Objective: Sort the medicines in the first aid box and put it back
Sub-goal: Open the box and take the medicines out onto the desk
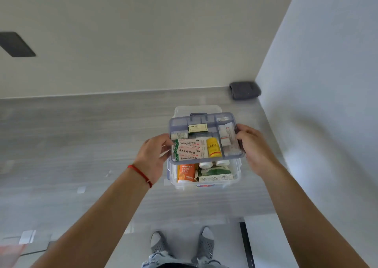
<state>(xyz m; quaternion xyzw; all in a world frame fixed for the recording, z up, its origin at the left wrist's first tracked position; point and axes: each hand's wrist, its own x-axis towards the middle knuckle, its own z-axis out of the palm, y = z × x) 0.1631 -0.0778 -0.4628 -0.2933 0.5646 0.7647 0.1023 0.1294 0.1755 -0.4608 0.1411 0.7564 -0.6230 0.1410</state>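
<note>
Left hand (152, 157) and right hand (250, 145) each grip opposite ends of tray (173, 124), level above first aid box (235, 175) on desk (81, 145); likely seating it without spilling medicines.

Tray (206, 159) over box (204, 183), blocking access

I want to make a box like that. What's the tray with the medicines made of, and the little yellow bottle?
The tray looks like see-through bluish plastic, smooth and a bit shiny: you can see the packets through its walls. Both hands hold it over the clear box. The yellow bottle is probably plastic too, glossy, with a label.
</note>
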